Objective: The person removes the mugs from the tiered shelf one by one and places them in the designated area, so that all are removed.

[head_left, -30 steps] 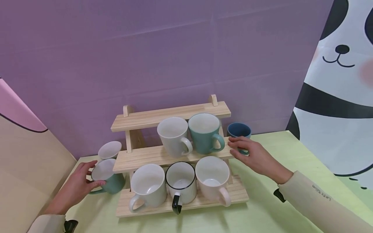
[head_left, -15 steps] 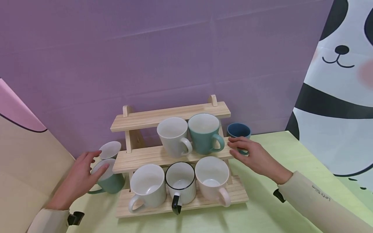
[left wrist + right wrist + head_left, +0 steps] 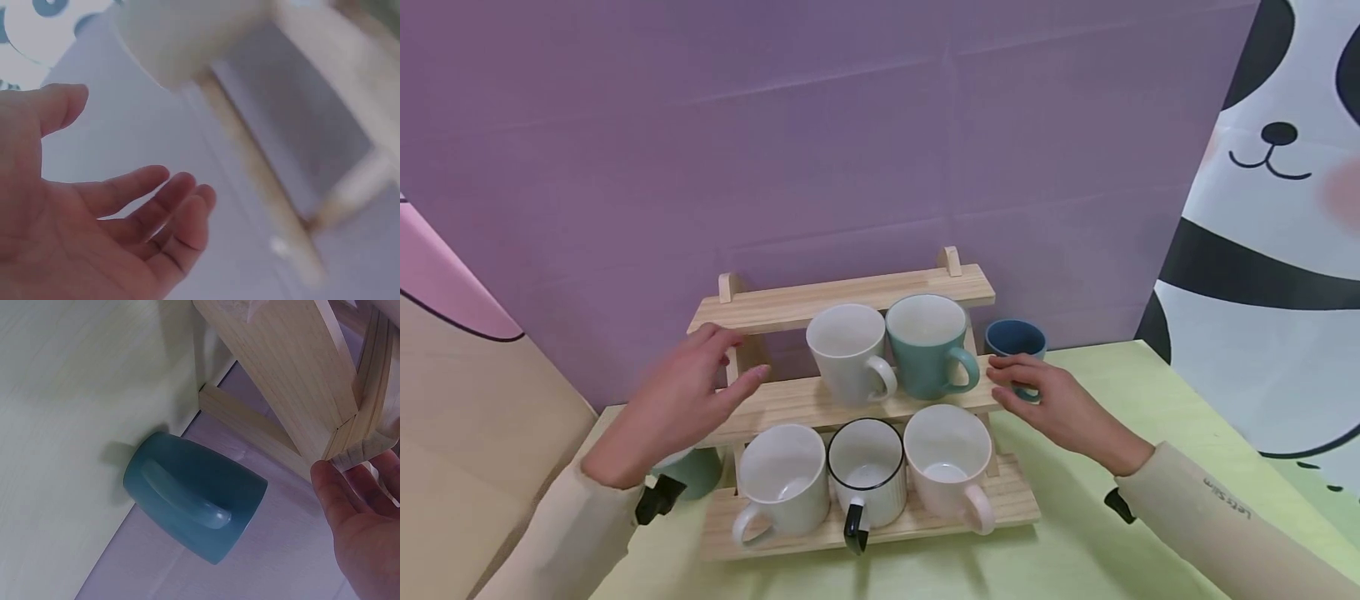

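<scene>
A three-tier wooden shelf (image 3: 842,297) stands in the middle of the table. Fingers spread and holding nothing, my left hand (image 3: 677,396) hovers over the left end of its middle tier; the left wrist view shows the palm and loosely bent fingers apart from the blurred wood. With thumb and fingers, my right hand (image 3: 1052,404) grips the right end of that tier. A white mug (image 3: 844,350) and a teal mug (image 3: 925,354) share the middle tier. Below them are a white mug (image 3: 782,479), a black-rimmed mug (image 3: 867,475) and a pale pink mug (image 3: 946,454).
Behind my right hand, a blue mug (image 3: 187,497) stands on the table (image 3: 1097,500). Another teal mug (image 3: 702,473) sits left of the shelf, partly hidden by my left forearm. A purple backdrop (image 3: 850,150) rises behind, with a panda print (image 3: 1262,333) at right.
My left hand has left the teal mug at left and moved up and right to the shelf's middle tier, now hiding the white mug behind it. The right hand stays put.
</scene>
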Demonstrator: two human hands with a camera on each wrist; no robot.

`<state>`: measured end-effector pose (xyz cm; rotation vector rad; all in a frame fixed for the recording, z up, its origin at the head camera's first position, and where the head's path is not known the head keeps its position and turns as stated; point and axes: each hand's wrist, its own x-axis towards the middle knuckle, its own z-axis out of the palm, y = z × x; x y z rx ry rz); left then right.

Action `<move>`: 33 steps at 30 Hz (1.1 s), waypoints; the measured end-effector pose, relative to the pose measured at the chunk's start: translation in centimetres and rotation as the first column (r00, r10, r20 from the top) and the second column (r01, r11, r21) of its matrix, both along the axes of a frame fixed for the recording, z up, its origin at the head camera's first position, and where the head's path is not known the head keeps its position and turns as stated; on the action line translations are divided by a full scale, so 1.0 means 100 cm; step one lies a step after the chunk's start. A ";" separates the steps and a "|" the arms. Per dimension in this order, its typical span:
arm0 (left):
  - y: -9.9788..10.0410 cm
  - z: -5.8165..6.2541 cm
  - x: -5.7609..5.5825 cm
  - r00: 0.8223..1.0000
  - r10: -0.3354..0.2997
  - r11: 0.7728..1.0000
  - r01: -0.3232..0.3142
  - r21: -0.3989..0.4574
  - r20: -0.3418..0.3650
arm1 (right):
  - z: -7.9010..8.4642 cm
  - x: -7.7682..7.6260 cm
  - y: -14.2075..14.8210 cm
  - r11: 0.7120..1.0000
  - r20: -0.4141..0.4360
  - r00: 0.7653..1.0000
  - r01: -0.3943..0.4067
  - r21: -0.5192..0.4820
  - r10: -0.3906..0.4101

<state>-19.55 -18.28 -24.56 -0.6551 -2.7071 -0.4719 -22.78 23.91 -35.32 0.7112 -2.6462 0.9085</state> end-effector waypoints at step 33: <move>0.101 0.016 -0.040 0.990 0.039 0.989 -0.020 -0.144 0.134 | 0.000 0.000 0.000 1.000 0.018 1.000 0.005 0.000 -0.005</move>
